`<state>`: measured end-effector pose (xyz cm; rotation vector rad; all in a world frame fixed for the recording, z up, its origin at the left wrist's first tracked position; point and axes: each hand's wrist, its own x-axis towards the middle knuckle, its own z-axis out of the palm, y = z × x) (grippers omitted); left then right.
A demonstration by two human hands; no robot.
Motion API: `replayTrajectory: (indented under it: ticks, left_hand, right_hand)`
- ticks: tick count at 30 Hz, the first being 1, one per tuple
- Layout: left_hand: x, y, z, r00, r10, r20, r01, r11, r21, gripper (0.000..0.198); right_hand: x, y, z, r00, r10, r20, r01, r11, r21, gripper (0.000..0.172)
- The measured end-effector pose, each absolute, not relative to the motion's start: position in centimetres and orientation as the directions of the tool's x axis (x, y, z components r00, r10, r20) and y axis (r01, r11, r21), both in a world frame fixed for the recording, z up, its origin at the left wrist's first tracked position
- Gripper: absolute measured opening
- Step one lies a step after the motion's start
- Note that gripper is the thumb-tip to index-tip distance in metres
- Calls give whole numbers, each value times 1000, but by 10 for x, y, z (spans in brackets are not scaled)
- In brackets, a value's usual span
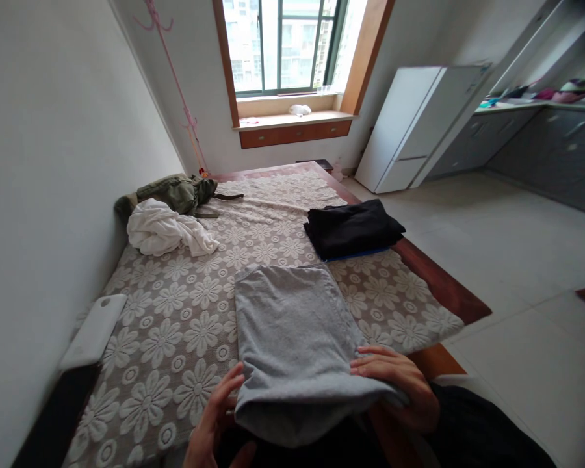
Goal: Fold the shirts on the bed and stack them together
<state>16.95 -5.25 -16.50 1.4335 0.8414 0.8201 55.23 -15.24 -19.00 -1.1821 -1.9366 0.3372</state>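
A folded grey garment (292,325) lies on the patterned cloth in front of me, its near end raised in a loose fold over the table's front edge. What kind of garment it is, I cannot tell. My right hand (397,383) grips the near right corner, fingers on top and the thumb hidden beneath. At the near left edge is my left hand (214,416), its fingertips against the grey fabric and its thumb spread apart from them. Beyond the garment to the right sits a stack of folded black clothes (353,227), with a strip of blue under it.
A flowered cloth (168,338) covers the red-brown table (433,279). White fabric (168,227) and an olive-green bag or garment (178,192) lie bunched at the back left. A white board (93,330) rests by the left wall. A white fridge (414,130) stands beyond.
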Motion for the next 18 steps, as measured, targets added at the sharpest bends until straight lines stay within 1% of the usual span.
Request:
replayTrajectory:
  ticks: [2, 4, 5, 7, 8, 9, 11, 12, 15, 17, 18]
  left_hand:
    - [172, -48, -170, 486, 864, 132, 193, -253, 948, 55]
    - [174, -43, -173, 527, 819, 227, 277, -418, 865, 51]
    - [175, -39, -173, 557, 789, 262, 289, -479, 829, 47]
    - [177, -31, -170, 606, 727, 322, 283, -576, 767, 30]
    - [179, -26, -168, 623, 700, 349, 272, -613, 742, 21]
    - [180, -22, -166, 632, 683, 366, 266, -635, 725, 17]
    - [181, -16, -163, 633, 683, 364, 267, -634, 726, 20]
    - [181, -13, -163, 631, 696, 341, 278, -614, 739, 23]
    - [179, -9, -164, 666, 691, 282, 290, -588, 755, 32]
    - [178, -8, -162, 718, 638, 279, 269, -624, 734, 34]
    - [177, -8, -159, 750, 597, 284, 243, -648, 722, 35]
  right_hand:
    - [550, -149, -186, -111, 875, 472, 635, 428, -644, 26]
    - [545, -148, -185, 49, 901, 431, 679, 286, -676, 19]
    - [542, -147, -184, 131, 902, 411, 694, 212, -688, 17]
    - [537, -144, -183, 257, 892, 373, 697, 97, -711, 16]
    - [536, -142, -182, 297, 884, 361, 687, 64, -724, 17]
    - [537, -140, -182, 319, 879, 353, 675, 51, -736, 17]
    - [542, -138, -182, 313, 874, 372, 660, 82, -747, 19]
    - [545, -137, -183, 275, 873, 402, 661, 132, -739, 19]
    - [554, -141, -186, 52, 862, 504, 650, 354, -672, 24]
    - [557, -148, -187, -93, 841, 533, 620, 468, -630, 29]
    - [557, -152, -187, -138, 835, 533, 608, 496, -620, 31]
